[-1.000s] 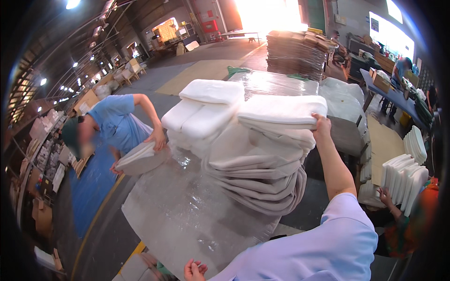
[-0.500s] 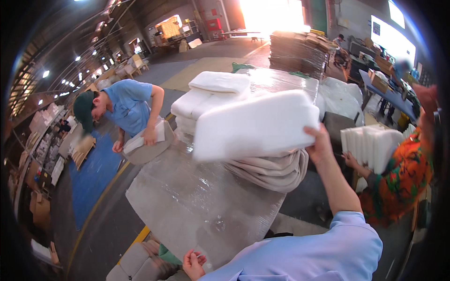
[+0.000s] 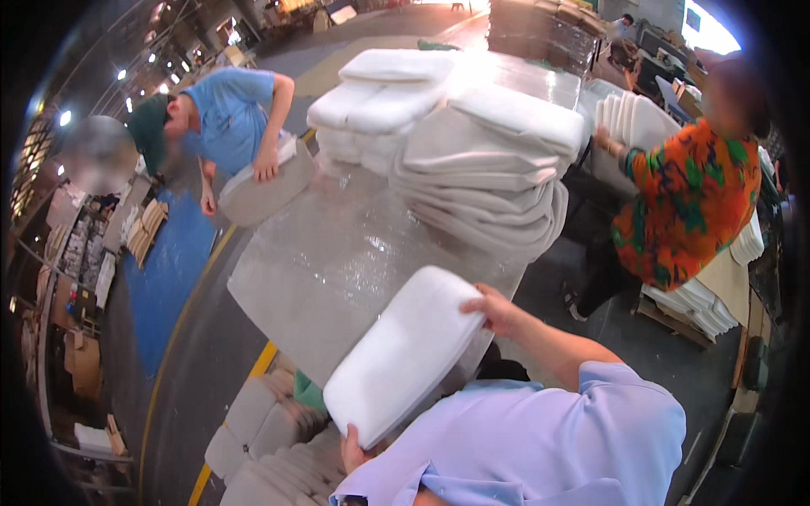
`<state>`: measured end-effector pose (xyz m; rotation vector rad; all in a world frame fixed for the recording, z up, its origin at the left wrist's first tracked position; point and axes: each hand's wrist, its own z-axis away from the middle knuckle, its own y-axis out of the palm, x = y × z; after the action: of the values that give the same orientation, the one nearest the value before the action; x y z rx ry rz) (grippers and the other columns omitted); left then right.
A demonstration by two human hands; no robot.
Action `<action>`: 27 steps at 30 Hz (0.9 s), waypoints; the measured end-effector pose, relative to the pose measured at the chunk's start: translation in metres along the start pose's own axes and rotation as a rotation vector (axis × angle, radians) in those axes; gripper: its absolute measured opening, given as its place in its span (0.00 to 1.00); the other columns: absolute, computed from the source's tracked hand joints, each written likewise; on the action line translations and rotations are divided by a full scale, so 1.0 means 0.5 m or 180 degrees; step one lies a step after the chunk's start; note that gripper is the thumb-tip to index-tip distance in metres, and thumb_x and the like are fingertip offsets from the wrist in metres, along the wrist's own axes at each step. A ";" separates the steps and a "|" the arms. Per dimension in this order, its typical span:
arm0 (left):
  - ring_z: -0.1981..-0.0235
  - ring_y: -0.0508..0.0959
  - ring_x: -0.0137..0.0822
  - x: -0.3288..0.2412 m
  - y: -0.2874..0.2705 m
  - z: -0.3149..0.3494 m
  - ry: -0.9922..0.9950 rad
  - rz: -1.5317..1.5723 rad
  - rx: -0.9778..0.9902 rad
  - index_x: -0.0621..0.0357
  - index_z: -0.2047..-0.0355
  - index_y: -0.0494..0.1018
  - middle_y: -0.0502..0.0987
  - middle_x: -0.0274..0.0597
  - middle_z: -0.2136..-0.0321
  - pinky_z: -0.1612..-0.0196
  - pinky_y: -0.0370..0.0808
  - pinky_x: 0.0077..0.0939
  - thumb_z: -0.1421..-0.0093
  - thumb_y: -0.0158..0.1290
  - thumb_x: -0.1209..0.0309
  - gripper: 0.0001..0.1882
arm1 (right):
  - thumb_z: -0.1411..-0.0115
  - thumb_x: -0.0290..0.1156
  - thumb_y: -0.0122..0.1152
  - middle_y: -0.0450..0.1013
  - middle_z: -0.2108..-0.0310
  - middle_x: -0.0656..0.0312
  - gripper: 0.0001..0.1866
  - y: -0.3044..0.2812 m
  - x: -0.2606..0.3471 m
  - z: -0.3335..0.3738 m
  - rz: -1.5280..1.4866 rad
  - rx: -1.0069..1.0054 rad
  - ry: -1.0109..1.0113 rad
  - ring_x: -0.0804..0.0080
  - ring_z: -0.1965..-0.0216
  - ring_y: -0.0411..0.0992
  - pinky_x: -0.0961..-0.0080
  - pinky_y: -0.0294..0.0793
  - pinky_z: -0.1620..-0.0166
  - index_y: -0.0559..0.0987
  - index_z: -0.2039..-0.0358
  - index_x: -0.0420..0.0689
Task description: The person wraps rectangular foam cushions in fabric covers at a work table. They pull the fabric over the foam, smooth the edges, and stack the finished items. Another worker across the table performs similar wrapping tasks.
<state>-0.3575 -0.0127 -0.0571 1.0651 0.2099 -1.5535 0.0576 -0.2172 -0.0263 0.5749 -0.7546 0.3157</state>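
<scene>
A thick white foam pad (image 3: 405,350), rectangular with rounded corners, is held tilted between my two hands over the near edge of the plastic-covered table (image 3: 316,274). My right hand (image 3: 492,310) grips its far right corner, fingers closed round the edge. At the near left end my left hand (image 3: 354,451) clasps the pad's lower corner, its fingers partly hidden. Beyond the pad rises a pile of limp grey cushion covers (image 3: 481,181) with a white pad (image 3: 519,114) on top. Left of that pile stand more stacked white pads (image 3: 380,97).
Across the table's left side, a co-worker in blue (image 3: 228,114) handles a grey cushion (image 3: 266,187). To the right, a person in a bright patterned shirt (image 3: 692,202) reaches toward upright white pads (image 3: 633,118). Grey cushions (image 3: 266,422) lie stacked low at my left.
The white pad has come from above the grey covers down toward me, in my right hand. My left hand has taken hold of its near end. The patterned-shirt person has moved farther into view.
</scene>
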 end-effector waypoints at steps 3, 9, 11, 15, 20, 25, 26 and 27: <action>0.41 0.77 0.49 0.025 0.013 0.014 0.0180 -0.0419 -0.0220 0.59 0.27 0.56 0.71 0.51 0.36 0.40 0.77 0.50 0.27 0.57 0.59 0.36 | 0.44 0.33 0.73 0.75 0.46 0.61 0.31 -0.026 0.002 -0.015 0.0154 0.0320 -0.0014 0.64 0.43 0.74 0.58 0.78 0.44 0.72 0.40 0.49; 0.50 0.79 0.40 0.053 -0.036 -0.044 -0.0341 -0.2162 -0.0066 0.69 0.36 0.66 0.79 0.53 0.48 0.49 0.78 0.38 0.30 0.62 0.59 0.32 | 0.40 0.38 0.74 0.76 0.47 0.60 0.33 -0.075 -0.060 -0.063 0.1105 -0.0202 0.0127 0.67 0.47 0.75 0.64 0.78 0.51 0.73 0.36 0.49; 0.51 0.79 0.41 0.040 -0.050 -0.050 -0.0365 -0.2373 0.0094 0.70 0.35 0.65 0.79 0.54 0.47 0.47 0.77 0.38 0.30 0.62 0.59 0.33 | 0.40 0.39 0.74 0.77 0.47 0.59 0.33 -0.098 -0.088 -0.055 0.1265 -0.0591 -0.0039 0.65 0.49 0.76 0.60 0.79 0.51 0.73 0.35 0.47; 0.49 0.78 0.43 -0.016 -0.047 -0.082 0.0591 -0.3370 -0.0978 0.70 0.33 0.65 0.77 0.57 0.45 0.45 0.76 0.38 0.29 0.61 0.62 0.32 | 0.36 0.39 0.70 0.79 0.60 0.62 0.25 -0.160 -0.117 -0.015 0.0864 -0.1519 -0.0482 0.72 0.63 0.78 0.71 0.78 0.62 0.78 0.42 0.43; 0.40 0.76 0.49 -0.101 0.014 -0.180 0.1606 -0.3495 -0.0642 0.69 0.34 0.68 0.73 0.60 0.39 0.38 0.73 0.39 0.29 0.58 0.66 0.28 | 0.32 0.37 0.66 0.79 0.67 0.64 0.15 -0.125 -0.165 0.039 0.0137 -0.1242 -0.0133 0.78 0.74 0.76 0.78 0.76 0.71 0.84 0.52 0.41; 0.36 0.74 0.50 -0.071 0.273 -0.263 0.1805 -0.3717 0.0610 0.66 0.36 0.72 0.75 0.57 0.38 0.35 0.71 0.41 0.30 0.58 0.68 0.24 | 0.32 0.39 0.67 0.80 0.67 0.62 0.16 -0.061 -0.189 0.046 -0.0208 -0.1337 -0.0172 0.76 0.75 0.77 0.78 0.76 0.73 0.83 0.51 0.39; 0.37 0.75 0.50 -0.058 0.315 -0.278 0.2044 -0.3809 0.0877 0.65 0.37 0.73 0.76 0.57 0.39 0.35 0.71 0.42 0.30 0.58 0.69 0.24 | 0.32 0.39 0.67 0.80 0.67 0.61 0.17 -0.049 -0.184 0.042 -0.0233 -0.1332 -0.0151 0.76 0.75 0.77 0.77 0.77 0.74 0.83 0.51 0.39; 0.37 0.75 0.51 -0.043 0.377 -0.284 0.2206 -0.3978 0.1275 0.64 0.38 0.74 0.77 0.57 0.40 0.35 0.71 0.42 0.30 0.57 0.69 0.23 | 0.32 0.39 0.67 0.80 0.67 0.61 0.17 -0.050 -0.182 0.042 -0.0279 -0.1398 -0.0132 0.76 0.75 0.77 0.77 0.77 0.74 0.83 0.51 0.39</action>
<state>-0.1260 0.0380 -0.0444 1.9666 1.2707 -2.2718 -0.0057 -0.2556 -0.0887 0.1985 -0.8066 0.0514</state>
